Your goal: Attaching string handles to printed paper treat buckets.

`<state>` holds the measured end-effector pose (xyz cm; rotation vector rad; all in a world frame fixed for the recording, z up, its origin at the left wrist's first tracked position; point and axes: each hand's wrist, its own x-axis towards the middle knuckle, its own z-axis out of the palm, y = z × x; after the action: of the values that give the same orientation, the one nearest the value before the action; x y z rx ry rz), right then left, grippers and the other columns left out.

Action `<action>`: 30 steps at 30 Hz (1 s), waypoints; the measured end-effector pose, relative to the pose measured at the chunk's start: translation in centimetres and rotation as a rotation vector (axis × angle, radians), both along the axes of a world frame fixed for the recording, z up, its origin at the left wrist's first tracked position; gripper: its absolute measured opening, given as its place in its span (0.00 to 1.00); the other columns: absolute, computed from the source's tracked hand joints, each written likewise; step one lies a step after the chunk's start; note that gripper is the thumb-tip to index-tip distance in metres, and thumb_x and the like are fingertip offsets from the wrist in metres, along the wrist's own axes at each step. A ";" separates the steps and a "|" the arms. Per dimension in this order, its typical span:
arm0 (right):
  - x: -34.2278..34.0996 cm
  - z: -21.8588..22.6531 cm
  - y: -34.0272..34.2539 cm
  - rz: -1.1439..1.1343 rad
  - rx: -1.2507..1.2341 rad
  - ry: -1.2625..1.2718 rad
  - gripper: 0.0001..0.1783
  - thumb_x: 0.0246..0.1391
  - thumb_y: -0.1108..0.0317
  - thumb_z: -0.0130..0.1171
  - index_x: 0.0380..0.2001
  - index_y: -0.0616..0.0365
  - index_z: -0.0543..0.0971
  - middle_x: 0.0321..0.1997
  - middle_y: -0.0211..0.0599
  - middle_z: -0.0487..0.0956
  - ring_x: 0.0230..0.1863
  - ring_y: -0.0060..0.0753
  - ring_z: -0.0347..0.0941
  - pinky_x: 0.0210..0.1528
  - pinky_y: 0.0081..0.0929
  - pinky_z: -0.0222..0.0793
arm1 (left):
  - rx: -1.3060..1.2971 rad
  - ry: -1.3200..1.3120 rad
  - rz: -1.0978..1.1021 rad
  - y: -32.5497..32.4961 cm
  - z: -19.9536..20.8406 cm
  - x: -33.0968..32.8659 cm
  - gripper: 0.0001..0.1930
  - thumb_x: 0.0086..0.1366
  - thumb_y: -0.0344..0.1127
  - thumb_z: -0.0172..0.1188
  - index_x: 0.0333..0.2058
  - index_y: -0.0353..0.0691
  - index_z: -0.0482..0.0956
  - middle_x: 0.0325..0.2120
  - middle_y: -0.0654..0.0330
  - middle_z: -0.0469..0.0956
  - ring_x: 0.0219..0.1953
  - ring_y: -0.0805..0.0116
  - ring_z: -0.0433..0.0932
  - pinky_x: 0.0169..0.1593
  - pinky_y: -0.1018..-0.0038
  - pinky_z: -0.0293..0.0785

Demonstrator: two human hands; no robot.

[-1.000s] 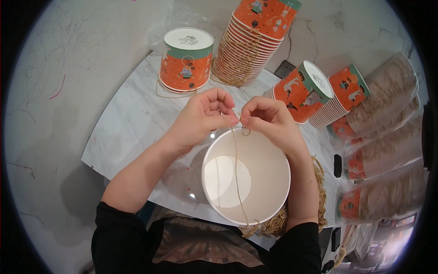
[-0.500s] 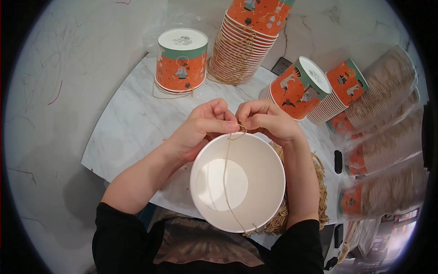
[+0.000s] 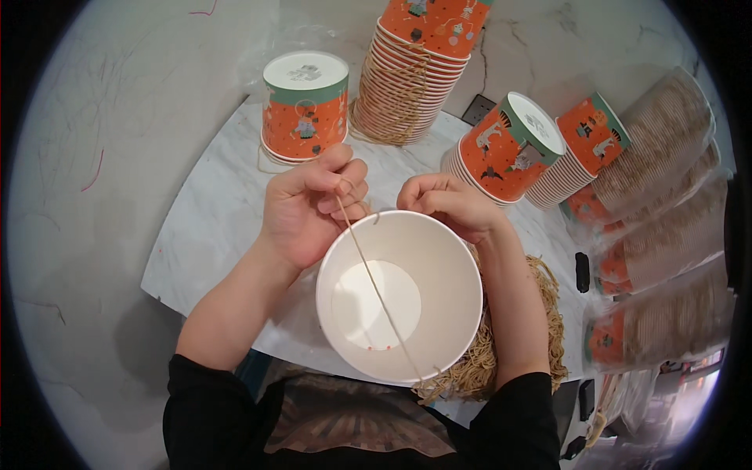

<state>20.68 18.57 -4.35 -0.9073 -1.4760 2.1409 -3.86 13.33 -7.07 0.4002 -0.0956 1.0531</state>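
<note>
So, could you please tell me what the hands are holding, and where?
The left hand pinches a tan string near its far end; the right hand holds the white paper bucket at its far rim.

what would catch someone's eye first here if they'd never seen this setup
Most likely the big white paper bucket tilted open toward the camera at centre, with a tan string stretched across its mouth. The left hand pinches that string at the far rim, and the right hand grips the rim beside it. Behind them, stacks of orange printed buckets stand on the white marble table.
</note>
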 end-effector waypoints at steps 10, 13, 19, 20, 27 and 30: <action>-1.5 0.4 -1.0 0.084 0.122 -0.001 0.13 0.68 0.65 0.57 0.47 0.62 0.81 0.42 0.29 0.82 0.42 0.16 0.78 0.43 0.17 0.75 | -0.040 0.137 0.131 -0.3 0.0 0.2 0.09 0.60 0.27 0.55 0.27 0.47 0.63 0.25 0.66 0.68 0.20 0.82 0.59 0.28 0.80 0.60; -2.0 0.1 -1.4 0.129 0.140 0.011 0.14 0.68 0.65 0.58 0.50 0.60 0.81 0.41 0.26 0.82 0.41 0.14 0.77 0.43 0.16 0.73 | 0.034 0.353 0.336 -0.2 -0.2 -0.1 0.09 0.61 0.28 0.57 0.29 0.46 0.64 0.27 0.65 0.69 0.20 0.83 0.59 0.29 0.81 0.59; -1.8 -1.0 -0.9 0.227 0.228 0.026 0.11 0.66 0.63 0.60 0.46 0.58 0.83 0.40 0.23 0.82 0.40 0.12 0.75 0.43 0.16 0.71 | 0.023 0.449 0.403 -0.3 0.2 0.2 0.09 0.61 0.27 0.57 0.30 0.46 0.65 0.28 0.65 0.70 0.19 0.84 0.57 0.27 0.82 0.57; -1.6 -0.9 -0.7 0.217 0.217 0.017 0.11 0.66 0.63 0.60 0.45 0.58 0.82 0.40 0.22 0.82 0.40 0.11 0.75 0.43 0.16 0.71 | 0.024 0.451 0.402 -0.2 0.0 0.2 0.09 0.61 0.27 0.57 0.30 0.46 0.65 0.28 0.65 0.70 0.19 0.84 0.57 0.27 0.82 0.57; -1.7 -0.9 -1.0 0.207 0.219 0.023 0.10 0.66 0.61 0.61 0.42 0.56 0.80 0.38 0.19 0.80 0.38 0.10 0.74 0.41 0.14 0.70 | 0.018 0.392 0.370 0.1 -0.5 0.1 0.08 0.61 0.27 0.55 0.31 0.46 0.64 0.28 0.65 0.69 0.18 0.84 0.57 0.25 0.83 0.56; -1.9 -0.5 -1.1 0.204 0.176 0.019 0.08 0.66 0.66 0.59 0.39 0.60 0.78 0.37 0.23 0.78 0.39 0.14 0.72 0.46 0.17 0.69 | 0.013 0.400 0.379 0.0 -0.5 0.1 0.08 0.61 0.27 0.55 0.30 0.46 0.64 0.28 0.64 0.69 0.18 0.84 0.57 0.25 0.83 0.56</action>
<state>18.81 17.45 -4.89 -0.6991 -1.7822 2.1078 -3.75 13.33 -7.56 0.6503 0.3421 1.3233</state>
